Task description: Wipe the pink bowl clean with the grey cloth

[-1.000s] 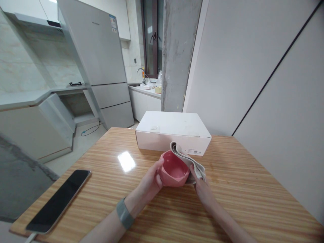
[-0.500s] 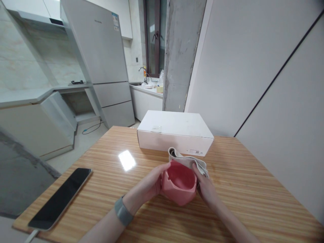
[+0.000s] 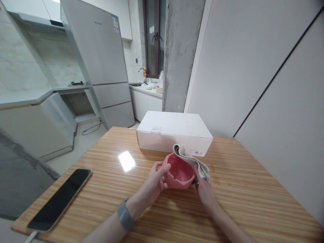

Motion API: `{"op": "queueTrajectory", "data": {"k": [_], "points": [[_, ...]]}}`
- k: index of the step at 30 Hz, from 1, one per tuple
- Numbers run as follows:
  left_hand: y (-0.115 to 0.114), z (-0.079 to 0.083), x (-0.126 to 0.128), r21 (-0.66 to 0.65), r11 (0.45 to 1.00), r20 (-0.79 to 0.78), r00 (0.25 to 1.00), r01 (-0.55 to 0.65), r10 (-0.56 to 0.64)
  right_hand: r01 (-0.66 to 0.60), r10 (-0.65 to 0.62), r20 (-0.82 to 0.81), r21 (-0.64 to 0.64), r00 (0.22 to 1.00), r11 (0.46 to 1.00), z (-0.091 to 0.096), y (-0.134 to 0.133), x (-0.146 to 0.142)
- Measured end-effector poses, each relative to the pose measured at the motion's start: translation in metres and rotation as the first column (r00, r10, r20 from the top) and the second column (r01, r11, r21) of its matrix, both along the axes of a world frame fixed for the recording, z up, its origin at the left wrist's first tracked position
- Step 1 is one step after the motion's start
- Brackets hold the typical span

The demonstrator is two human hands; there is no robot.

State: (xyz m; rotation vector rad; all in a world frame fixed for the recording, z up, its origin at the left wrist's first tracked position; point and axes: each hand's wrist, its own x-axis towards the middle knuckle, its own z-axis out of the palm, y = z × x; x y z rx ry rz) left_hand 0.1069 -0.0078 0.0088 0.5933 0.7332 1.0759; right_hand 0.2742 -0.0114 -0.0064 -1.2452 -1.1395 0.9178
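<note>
A pink faceted ashtray-like bowl (image 3: 180, 173) with notches in its rim is held up over the table, its hollow tilted toward me. My left hand (image 3: 158, 179) grips its left side, thumb over the rim and fingers beneath. On the right, my right hand (image 3: 204, 187) is closed on a folded light-grey cloth (image 3: 196, 162), which lies against the bowl's far and right side. Some of the right fingers are hidden behind the cloth and bowl.
A white cardboard box (image 3: 174, 131) stands just beyond the bowl on the wood-grain table (image 3: 106, 202). At the left edge lies a black phone (image 3: 60, 199) with a white cable (image 3: 31, 237). A white wall (image 3: 265, 84) borders the right side.
The bowl has risen slightly and turned, tipping its opening more toward me. My left thumb has shifted over the rim. The cloth and right hand have moved slightly along the bowl's right side.
</note>
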Motion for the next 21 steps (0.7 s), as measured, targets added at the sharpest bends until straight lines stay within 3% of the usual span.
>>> {"op": "queueTrajectory", "data": {"k": [6, 9, 13, 18, 21], "points": [[0.006, -0.002, -0.01, -0.086, 0.96, -0.149, 0.949, 0.267, -0.277, 0.005, -0.013, -0.094, -0.086, 0.996, 0.996, -0.003, 0.007, 0.012], [0.006, -0.005, -0.011, -0.107, 0.949, -0.123, 0.943, 0.296, -0.308, 0.005, -0.024, -0.117, -0.161, 0.993, 0.987, 0.004, 0.009, 0.014], [0.006, -0.006, -0.008, -0.068, 0.987, -0.163, 0.975, 0.142, -0.152, 0.003, -0.014, -0.081, -0.134, 0.997, 0.991, 0.013, 0.006, 0.01], [0.007, 0.0, -0.006, 0.054, 0.998, -0.119, 0.992, -0.027, 0.033, -0.005, 0.006, -0.116, 0.012, 0.993, 1.0, 0.004, 0.002, 0.0], [0.006, 0.003, -0.005, 0.072, 0.991, -0.047, 0.992, -0.117, 0.121, -0.01, 0.013, -0.121, 0.032, 0.993, 0.999, 0.0, 0.001, -0.005]]}}
